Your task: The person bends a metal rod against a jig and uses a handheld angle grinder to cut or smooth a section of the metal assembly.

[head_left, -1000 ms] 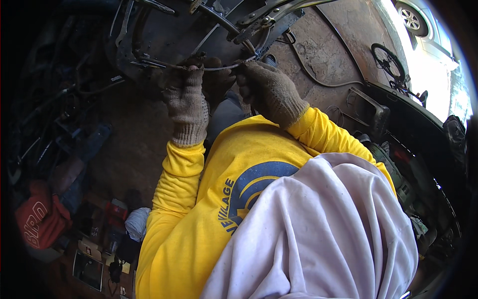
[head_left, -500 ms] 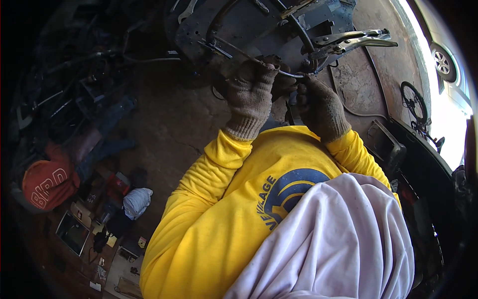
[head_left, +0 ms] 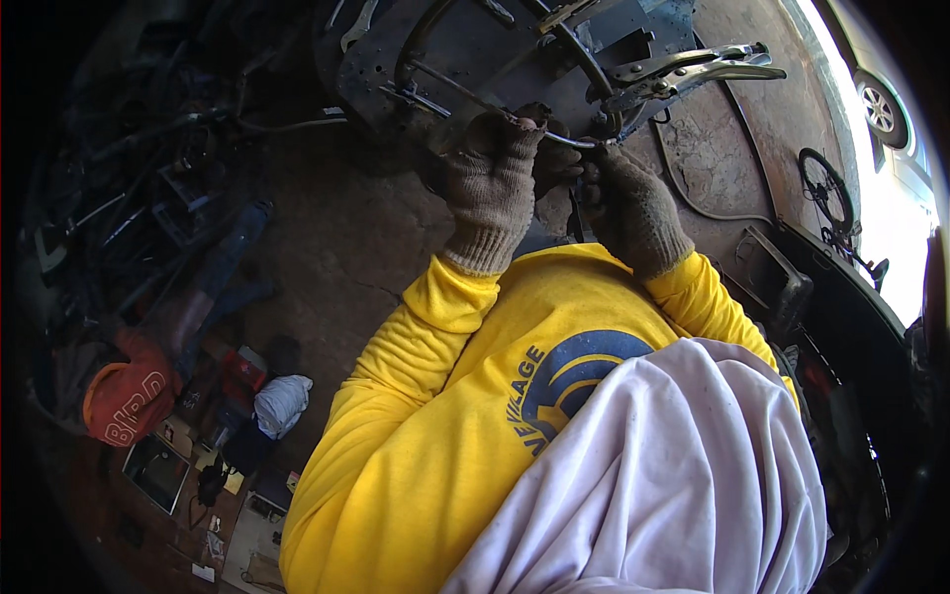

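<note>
Both my hands wear worn brown knit gloves. My left hand (head_left: pixel 490 193) is closed around a thin bent metal rod (head_left: pixel 569 143) at the near edge of a dark steel work table (head_left: pixel 371 84). My right hand (head_left: pixel 638 208) is closed at the rod's right end, its fingertips partly hidden. Just beyond it, a pair of locking pliers (head_left: pixel 688 77) is clamped at a curved metal bar (head_left: pixel 584 61). Another locking tool (head_left: pixel 359 25) lies at the table's far left. A short thin metal piece (head_left: pixel 416 99) rests left of the rod.
A person in a red top (head_left: pixel 129 396) is low at the left, near dark metal parts. A crumpled pale cloth (head_left: pixel 282 404) lies on the floor there. To the right are a hose (head_left: pixel 708 213), a dark metal bin (head_left: pixel 772 272), a bicycle (head_left: pixel 826 193) and a parked car (head_left: pixel 881 109).
The table and tools have shifted slightly left and up in the picture. Both hands keep nearly the same grip at the rod. The person in red appears farther right and lower.
</note>
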`<state>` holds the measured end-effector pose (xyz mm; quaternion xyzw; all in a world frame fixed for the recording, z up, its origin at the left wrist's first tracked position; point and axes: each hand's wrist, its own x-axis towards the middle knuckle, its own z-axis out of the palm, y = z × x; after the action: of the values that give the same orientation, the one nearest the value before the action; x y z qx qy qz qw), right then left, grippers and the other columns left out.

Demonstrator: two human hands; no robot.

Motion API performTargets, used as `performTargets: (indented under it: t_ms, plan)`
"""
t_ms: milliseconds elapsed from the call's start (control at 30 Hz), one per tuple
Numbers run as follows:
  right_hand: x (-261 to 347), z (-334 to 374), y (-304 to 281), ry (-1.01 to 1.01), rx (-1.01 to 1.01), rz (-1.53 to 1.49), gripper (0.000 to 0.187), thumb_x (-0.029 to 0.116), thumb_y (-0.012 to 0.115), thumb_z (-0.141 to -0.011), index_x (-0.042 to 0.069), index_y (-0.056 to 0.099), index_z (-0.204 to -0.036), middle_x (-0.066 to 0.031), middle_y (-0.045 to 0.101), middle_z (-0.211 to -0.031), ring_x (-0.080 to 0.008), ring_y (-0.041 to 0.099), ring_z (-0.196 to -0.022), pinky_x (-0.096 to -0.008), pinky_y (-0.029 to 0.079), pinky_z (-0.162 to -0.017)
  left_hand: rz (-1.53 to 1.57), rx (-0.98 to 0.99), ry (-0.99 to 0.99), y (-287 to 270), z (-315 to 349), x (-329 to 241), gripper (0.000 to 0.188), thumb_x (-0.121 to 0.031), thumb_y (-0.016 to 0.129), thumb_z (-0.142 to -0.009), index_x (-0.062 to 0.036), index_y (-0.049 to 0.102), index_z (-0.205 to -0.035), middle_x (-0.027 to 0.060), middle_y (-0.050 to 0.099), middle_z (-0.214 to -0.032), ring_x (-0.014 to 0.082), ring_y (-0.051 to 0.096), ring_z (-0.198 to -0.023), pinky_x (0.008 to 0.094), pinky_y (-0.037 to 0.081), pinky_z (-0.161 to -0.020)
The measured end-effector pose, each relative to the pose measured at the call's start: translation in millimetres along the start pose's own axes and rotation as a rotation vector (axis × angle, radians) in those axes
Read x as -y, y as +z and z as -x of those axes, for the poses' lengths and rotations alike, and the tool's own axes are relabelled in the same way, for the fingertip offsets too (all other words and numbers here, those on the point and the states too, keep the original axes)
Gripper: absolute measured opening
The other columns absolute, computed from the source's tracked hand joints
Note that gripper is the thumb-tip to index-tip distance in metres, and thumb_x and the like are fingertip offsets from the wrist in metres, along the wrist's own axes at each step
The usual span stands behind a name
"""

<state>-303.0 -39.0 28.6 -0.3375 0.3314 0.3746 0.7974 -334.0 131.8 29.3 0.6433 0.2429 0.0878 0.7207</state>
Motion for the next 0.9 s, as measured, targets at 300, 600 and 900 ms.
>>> performTargets:
  t_ms: [300,600,900]
  plan:
    - [-0.5,-0.5,-0.1,-0.007,0.020,0.020,0.017,0.021,0.062,-0.100,0.007,0.063,-0.110,-0.0026,0.065,-0.089,-0.0128,0.061,-0.073,-0.0258,0.051,-0.067,-0.127,-0.040,0.103,0.0,2.2,-2.0,0.015,-0.018,0.072,-0.095,-0.0031,0.070,-0.097,0.0040,0.072,-0.089,0.0116,0.064,-0.082,0.0279,0.052,-0.077]
    - [-3.4,-3.5,-3.1,-0.137,-0.009,0.265,0.017,0.022,0.060,-0.101,0.008,0.062,-0.110,-0.0038,0.065,-0.090,-0.0130,0.062,-0.073,-0.0254,0.052,-0.065,-0.098,-0.018,0.046,2.0,-2.8,-8.0,0.017,-0.017,0.073,-0.094,-0.0036,0.066,-0.100,0.0024,0.067,-0.090,0.0141,0.063,-0.082,0.0280,0.052,-0.078]
    - [-1.4,1.3,0.6,-0.031,-0.002,-0.033,0.017,0.022,0.060,-0.101,0.007,0.061,-0.111,-0.0052,0.066,-0.093,-0.0143,0.062,-0.073,-0.0258,0.052,-0.065,0.023,-0.022,0.104,7.3,-4.8,-12.0,0.018,-0.012,0.070,-0.095,-0.0005,0.066,-0.107,0.0051,0.074,-0.098,0.0115,0.067,-0.088,0.0258,0.054,-0.081]
